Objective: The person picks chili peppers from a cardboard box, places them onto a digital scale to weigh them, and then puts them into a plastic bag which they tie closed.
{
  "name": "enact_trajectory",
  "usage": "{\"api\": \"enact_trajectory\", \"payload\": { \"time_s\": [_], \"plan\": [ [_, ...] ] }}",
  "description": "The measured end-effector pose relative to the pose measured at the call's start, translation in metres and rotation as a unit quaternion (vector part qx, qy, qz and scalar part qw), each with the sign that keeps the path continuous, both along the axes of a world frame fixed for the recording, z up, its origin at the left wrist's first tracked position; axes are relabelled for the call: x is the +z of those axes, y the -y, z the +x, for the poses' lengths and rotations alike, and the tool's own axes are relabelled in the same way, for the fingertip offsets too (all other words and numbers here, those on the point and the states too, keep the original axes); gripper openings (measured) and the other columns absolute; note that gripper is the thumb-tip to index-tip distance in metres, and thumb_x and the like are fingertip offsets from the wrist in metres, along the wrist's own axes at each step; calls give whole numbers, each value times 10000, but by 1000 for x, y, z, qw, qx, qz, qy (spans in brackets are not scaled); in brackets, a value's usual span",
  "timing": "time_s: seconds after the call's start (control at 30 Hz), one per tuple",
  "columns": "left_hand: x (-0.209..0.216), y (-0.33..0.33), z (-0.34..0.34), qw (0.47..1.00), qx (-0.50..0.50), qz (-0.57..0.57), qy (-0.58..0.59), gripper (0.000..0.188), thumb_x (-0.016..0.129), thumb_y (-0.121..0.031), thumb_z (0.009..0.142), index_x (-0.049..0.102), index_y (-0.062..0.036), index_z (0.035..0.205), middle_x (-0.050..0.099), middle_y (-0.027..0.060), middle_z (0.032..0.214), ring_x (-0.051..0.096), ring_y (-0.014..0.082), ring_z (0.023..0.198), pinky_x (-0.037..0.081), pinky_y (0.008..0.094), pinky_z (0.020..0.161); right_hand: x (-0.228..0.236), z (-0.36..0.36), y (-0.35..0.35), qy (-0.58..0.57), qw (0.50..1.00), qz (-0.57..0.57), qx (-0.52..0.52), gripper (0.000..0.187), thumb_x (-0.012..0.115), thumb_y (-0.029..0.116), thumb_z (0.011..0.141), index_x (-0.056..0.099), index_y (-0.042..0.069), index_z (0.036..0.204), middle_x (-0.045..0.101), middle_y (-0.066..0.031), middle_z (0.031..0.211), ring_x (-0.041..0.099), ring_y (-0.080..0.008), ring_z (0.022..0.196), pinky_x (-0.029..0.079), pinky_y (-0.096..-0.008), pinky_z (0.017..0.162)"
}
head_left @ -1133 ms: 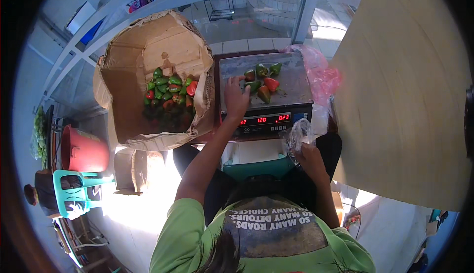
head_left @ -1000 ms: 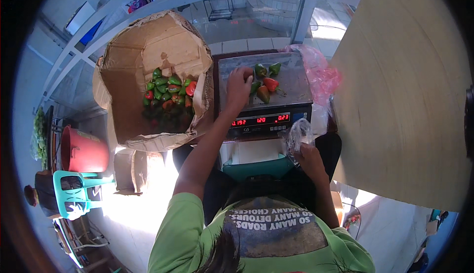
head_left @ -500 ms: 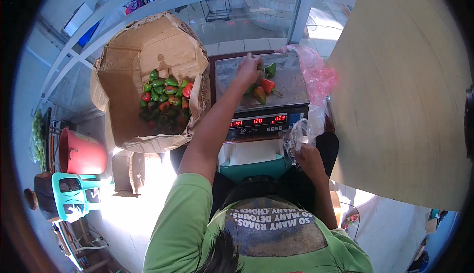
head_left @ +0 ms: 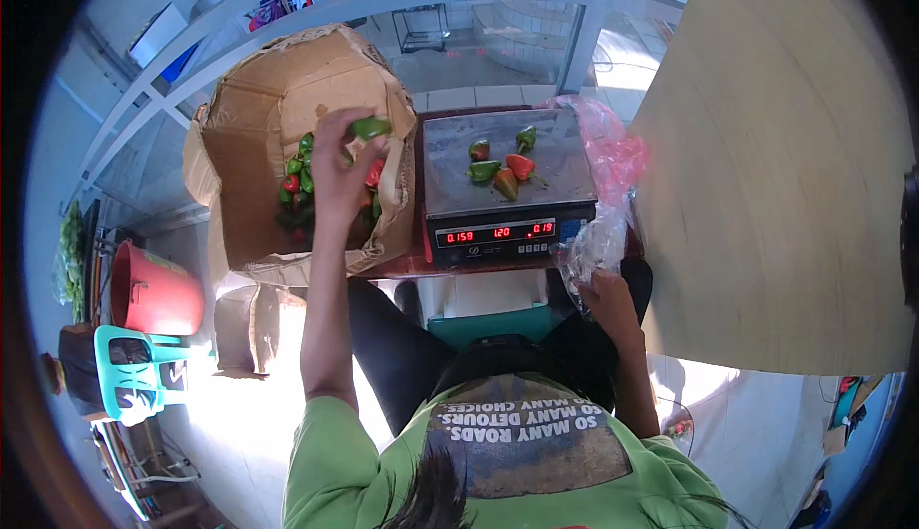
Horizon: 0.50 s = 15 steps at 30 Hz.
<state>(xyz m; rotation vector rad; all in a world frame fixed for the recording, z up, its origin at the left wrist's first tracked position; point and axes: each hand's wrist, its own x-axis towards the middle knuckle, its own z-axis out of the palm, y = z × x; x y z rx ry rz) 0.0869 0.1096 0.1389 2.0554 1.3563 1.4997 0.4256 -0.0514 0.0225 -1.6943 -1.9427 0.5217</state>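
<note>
Green pepper (head_left: 371, 128) and clear bag (head_left: 595, 247) are gripped by the left and right hands (head_left: 337, 160) (head_left: 613, 305), respectively

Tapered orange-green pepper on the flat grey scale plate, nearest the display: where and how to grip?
I'd pinch the tapered orange-green pepper across its middle, coming down from the near side. Its long body points roughly toward the person, so the flanks should suit a pinch; the glossy red pepper and plump green pepper crowd its far end.
</note>
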Motion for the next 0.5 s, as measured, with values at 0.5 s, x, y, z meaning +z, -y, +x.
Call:
{"api": "enact_trajectory", "payload": {
  "time_s": [0.5],
  "plan": [
    [-38,12,-30,998,61,-19,7,300,663,-53,690,572,-56,976,534,98,943,508,221,891,409,298,788,15,-5,-1,31,999,17,9,243,605,170,735,489,-39,690,505,-239,663,516,-415,682,398,-437,584]
  ]
}}
